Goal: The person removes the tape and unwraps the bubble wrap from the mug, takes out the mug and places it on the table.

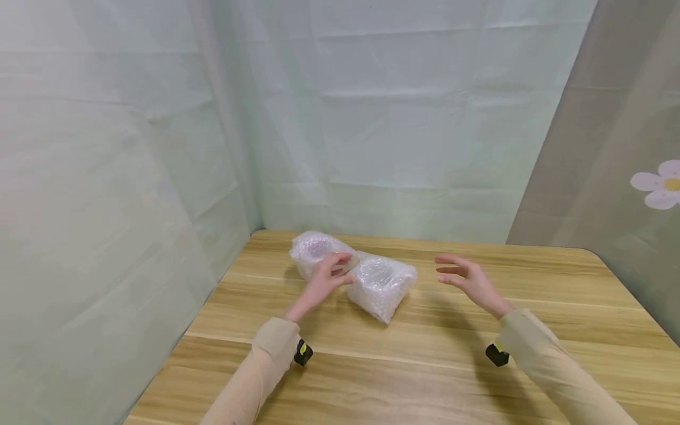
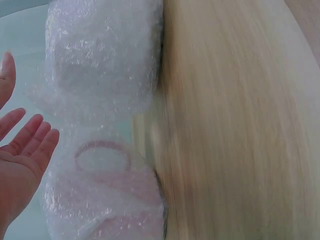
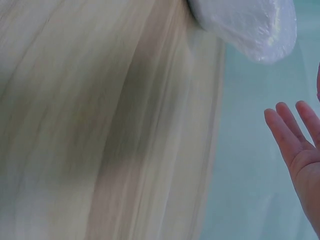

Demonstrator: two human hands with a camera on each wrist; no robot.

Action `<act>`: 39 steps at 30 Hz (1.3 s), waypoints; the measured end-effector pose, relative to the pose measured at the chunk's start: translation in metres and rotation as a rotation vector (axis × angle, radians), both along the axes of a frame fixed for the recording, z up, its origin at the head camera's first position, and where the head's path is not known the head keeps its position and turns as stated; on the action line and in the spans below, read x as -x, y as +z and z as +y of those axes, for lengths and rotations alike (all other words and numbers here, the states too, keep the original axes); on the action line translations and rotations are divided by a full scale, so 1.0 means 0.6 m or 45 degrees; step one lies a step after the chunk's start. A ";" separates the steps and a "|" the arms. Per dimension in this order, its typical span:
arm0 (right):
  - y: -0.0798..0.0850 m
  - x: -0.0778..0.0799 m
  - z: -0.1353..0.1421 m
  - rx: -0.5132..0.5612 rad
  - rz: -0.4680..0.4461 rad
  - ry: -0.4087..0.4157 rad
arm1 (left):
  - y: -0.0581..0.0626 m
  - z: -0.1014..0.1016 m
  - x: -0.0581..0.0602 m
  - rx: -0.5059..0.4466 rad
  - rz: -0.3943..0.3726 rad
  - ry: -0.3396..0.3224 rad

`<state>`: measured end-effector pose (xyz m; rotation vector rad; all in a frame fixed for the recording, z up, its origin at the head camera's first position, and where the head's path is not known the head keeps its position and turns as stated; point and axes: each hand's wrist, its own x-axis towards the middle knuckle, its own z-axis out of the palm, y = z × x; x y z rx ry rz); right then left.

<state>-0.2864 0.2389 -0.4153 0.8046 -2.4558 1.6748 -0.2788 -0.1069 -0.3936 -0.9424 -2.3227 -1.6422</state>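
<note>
Two bundles of bubble wrap lie side by side on the wooden table, a left bundle point(image 1: 314, 246) farther back and a right bundle point(image 1: 381, 283) nearer. What they contain is hidden. A pinkish ring shape point(image 2: 102, 157) shows at one bundle in the left wrist view. My left hand point(image 1: 324, 278) hovers at the bundles with thumb and fingers spread apart; nothing is plainly gripped in it. To the right of the bundles, my right hand point(image 1: 471, 283) is held above the table, fingers loosely extended and holding nothing.
The wooden table point(image 1: 404, 378) has rounded back corners. Pale cloth point(image 1: 393, 118) hangs behind it and along the left side. On the right hangs a grey-brown cloth point(image 1: 589, 147) with a white flower print point(image 1: 659, 184). Black devices are strapped to both wrists.
</note>
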 end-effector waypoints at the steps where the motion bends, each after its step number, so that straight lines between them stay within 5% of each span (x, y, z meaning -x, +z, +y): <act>1: -0.002 0.001 -0.003 0.002 -0.002 0.001 | -0.001 0.002 0.000 -0.005 -0.013 -0.007; 10: -0.014 0.010 -0.028 -0.005 -0.014 0.009 | -0.019 0.008 0.000 -0.004 -0.014 -0.008; 17: -0.022 0.016 -0.043 0.018 -0.025 0.001 | -0.063 0.010 0.028 0.003 -0.015 0.083; 22: -0.026 0.016 -0.052 0.035 -0.017 0.002 | -0.073 0.015 0.036 0.032 -0.063 0.089; 32: -0.037 0.024 -0.069 0.062 -0.008 -0.024 | -0.075 0.018 0.033 0.055 -0.023 0.132; 39: -0.040 0.030 -0.081 0.061 0.022 -0.032 | -0.037 0.028 0.002 0.010 0.038 0.101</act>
